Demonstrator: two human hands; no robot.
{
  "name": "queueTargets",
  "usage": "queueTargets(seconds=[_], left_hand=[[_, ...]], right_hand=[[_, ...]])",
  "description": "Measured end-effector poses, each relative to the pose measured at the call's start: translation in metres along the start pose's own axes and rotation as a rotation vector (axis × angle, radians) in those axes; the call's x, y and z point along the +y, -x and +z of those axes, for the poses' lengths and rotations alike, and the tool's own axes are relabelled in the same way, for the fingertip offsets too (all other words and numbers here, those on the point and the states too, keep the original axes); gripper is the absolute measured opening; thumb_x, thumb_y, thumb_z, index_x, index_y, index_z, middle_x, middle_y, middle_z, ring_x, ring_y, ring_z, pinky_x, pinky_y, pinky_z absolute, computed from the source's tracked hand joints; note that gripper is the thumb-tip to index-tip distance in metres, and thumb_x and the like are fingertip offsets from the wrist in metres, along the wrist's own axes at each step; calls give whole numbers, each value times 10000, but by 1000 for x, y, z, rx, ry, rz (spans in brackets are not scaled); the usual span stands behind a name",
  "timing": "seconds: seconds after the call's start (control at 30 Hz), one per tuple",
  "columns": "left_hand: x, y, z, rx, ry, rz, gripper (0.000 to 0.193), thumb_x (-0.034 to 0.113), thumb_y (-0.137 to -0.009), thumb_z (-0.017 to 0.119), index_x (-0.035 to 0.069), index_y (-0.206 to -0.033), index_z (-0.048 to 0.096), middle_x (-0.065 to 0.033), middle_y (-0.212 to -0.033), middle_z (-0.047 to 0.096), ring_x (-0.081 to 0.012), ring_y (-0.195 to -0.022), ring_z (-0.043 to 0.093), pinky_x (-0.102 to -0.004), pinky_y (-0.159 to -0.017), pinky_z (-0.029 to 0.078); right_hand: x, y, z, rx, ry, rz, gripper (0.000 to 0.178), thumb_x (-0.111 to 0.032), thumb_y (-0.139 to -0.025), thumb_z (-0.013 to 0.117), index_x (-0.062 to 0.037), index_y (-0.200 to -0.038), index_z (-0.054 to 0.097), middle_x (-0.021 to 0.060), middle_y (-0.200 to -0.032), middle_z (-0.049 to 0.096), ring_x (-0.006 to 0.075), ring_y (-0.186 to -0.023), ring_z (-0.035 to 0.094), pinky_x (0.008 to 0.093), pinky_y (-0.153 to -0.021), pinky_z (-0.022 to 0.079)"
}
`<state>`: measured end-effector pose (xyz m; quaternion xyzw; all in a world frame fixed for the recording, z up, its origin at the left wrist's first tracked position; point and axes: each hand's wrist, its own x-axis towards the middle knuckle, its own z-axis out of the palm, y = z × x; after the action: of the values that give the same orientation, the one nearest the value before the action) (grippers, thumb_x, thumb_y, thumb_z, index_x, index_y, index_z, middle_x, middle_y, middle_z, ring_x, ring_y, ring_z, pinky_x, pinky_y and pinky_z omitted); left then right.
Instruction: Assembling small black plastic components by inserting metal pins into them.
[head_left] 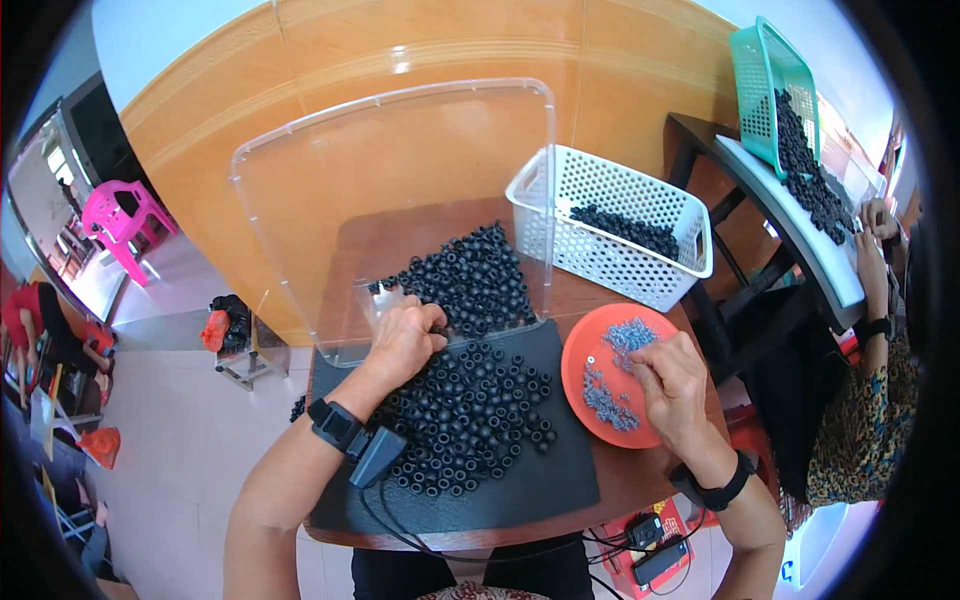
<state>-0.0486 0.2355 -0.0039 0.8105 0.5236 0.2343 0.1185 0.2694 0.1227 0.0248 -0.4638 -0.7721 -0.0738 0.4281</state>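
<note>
1. Nearest me, both forearms come in from the lower edge, each with a dark wrist strap; the left strap carries a small dark box with a cable trailing off the table edge.
2. The black mat [540, 470] covers the near part of the brown table [640, 480]. A spread of black rubber rings [470, 410] lies loose on it, mostly flat, many touching.
3. My left hand [405, 340] rests at the far edge of that spread, fingers curled in and pinched together over the rings. I judge that it has one or more rings in the pinch, but the fingertips are hidden under the knuckles, so I cannot tell for certain.
4. My right hand [672, 385] sits over the orange round dish [578, 375], fingers drawn close and tips down on the small grey metal parts [612, 380] scattered there. Whether a part is actually held I cannot tell.
5. Judgement on the step in hand: take one grey part at a time from the thin edge of the scatter, not the clump, and keep the left pinch on a single ring so the two meet cleanly.
6. Further off, more black rings lie under the clear plastic lid [400, 200] that stands tilted on the table.
7. Beside it stands a white mesh basket [610, 250] with black pieces in the bottom.
8. Far right, another person's hands work at a separate bench, with a green basket [765, 90] tipped over a pile of black pieces.
</note>
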Motion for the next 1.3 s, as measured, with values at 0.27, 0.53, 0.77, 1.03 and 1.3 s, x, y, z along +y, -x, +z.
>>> queueTargets(seconds=[0.27, 0.53, 0.77, 1.03, 1.3], left_hand=[[-22, -4, 0, 128, -32, 162, 48, 15, -697, 654, 8, -741, 637, -122, -645, 594, -229, -643, 607, -361, -615, 498], [28, 34, -47, -45, 826, -386, 151, 117, -844, 604, -29, -880, 611, -47, -681, 578, -93, -500, 516, -211, -430, 423], [96, 102, -57, -102, 1192, -452, 291, 182, -797, 698, -62, -922, 603, -114, -735, 606, -149, -503, 561, -243, -451, 473], [130, 154, -23, -241, 1500, -550, 284, 124, -778, 703, -99, -930, 616, -163, -761, 642, -180, -548, 601, -263, -491, 502], [133, 172, -3, -418, 1656, -591, 220, 41, -826, 640, -81, -1009, 620, -154, -841, 649, -148, -611, 583, -241, -573, 484]], right_hand=[[9, 20, -6, -23, 41, 96, 160, 77, -661, 646, -9, -794, 622, 104, -721, 602, 280, -688, 546, 354, -617, 434], [12, 49, -23, -329, 0, 241, 159, 25, -647, 676, -30, -795, 666, 104, -712, 594, 274, -731, 531, 371, -642, 444], [20, 45, -21, -307, 55, 240, 187, 27, -638, 678, -49, -808, 695, 77, -697, 568, 252, -717, 511, 352, -635, 428], [26, 39, -11, -285, 204, 105, 247, 49, -626, 616, -75, -829, 682, 83, -706, 542, 271, -710, 487, 368, -626, 410], [24, 53, -25, -473, 87, 203, 166, -21, -632, 684, -64, -791, 666, 75, -712, 536, 271, -736, 495, 367, -648, 415]])
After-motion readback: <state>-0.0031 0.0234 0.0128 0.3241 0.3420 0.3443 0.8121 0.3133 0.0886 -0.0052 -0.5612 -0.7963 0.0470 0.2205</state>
